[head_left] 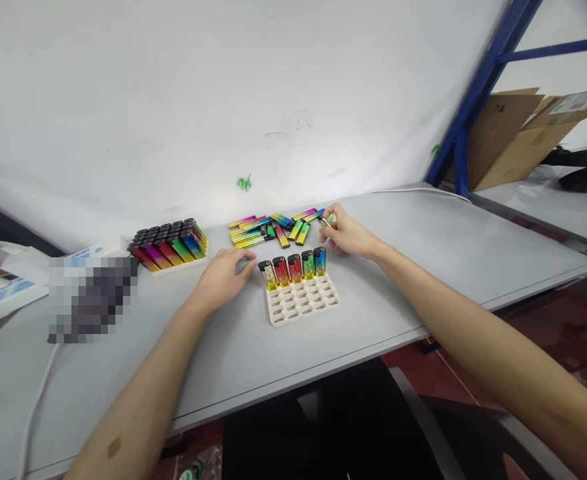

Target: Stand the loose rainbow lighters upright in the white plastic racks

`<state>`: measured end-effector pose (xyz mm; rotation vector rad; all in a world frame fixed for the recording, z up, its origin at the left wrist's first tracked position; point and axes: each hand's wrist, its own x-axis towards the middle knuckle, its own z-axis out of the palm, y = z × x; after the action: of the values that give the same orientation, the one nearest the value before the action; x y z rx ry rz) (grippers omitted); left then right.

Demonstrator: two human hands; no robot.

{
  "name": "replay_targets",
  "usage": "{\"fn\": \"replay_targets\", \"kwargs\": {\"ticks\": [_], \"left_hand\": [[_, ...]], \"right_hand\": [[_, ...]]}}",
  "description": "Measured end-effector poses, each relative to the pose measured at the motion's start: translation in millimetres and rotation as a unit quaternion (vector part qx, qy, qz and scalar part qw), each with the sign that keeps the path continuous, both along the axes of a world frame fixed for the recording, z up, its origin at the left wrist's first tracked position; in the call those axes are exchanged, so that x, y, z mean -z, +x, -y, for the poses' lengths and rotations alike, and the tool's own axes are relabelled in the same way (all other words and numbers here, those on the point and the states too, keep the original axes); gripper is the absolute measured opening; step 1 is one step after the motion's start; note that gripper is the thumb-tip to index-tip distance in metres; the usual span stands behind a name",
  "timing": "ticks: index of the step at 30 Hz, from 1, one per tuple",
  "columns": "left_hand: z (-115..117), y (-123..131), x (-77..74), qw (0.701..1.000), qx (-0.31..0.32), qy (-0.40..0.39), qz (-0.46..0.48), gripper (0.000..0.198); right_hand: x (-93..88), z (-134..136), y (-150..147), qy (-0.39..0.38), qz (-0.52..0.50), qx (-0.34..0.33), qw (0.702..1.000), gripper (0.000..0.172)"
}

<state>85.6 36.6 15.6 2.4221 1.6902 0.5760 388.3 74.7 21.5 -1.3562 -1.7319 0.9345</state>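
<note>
Your right hand pinches one lighter in its fingertips at the right edge of the loose pile; your left hand rests loosely curled, holding nothing, just beside the white tray, whose back row carries five upright lighters.

Two trays were counted: a full tray and a second tray touching the left fingers. Five lighters were counted in it, one lighter in the right fingers.

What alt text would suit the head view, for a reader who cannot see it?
The right hand pinches one shiny multicoloured plastic lighter beside a loose pile of lighters on a grey table. The left hand rests beside a white slotted tray with five lighters upright in its far row; a full tray stands further left.
</note>
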Motion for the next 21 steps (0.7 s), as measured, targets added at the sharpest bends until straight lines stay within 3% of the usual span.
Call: {"fn": "replay_targets", "kwargs": {"ticks": [4,8,12,17,21], "left_hand": [[0.6,0.0,-0.4,1.000,0.000,0.001,0.001,0.036],[0.5,-0.2,0.1,1.000,0.000,0.003,0.000,0.035],[-0.3,-0.5,1.1,1.000,0.000,0.002,0.004,0.035],[-1.4,-1.4,2.1,1.000,0.006,0.009,0.001,0.035],[-1.2,-1.3,1.9,1.000,0.006,0.008,0.002,0.036]], "right_hand": [[-6.6,4.5,-7.7,-0.020,-0.120,-0.004,0.993,0.010],[-10.4,8.8,-10.4,-0.037,-0.176,-0.050,0.982,0.032],[-8.5,9.2,-9.2,-0.015,-0.212,-0.095,0.973,0.040],[-11.1,7.3,-11.1,-0.047,-0.274,0.004,0.961,0.057],[-17.1,7.9,-12.0,-0.075,-0.294,0.045,0.952,0.055]]}}
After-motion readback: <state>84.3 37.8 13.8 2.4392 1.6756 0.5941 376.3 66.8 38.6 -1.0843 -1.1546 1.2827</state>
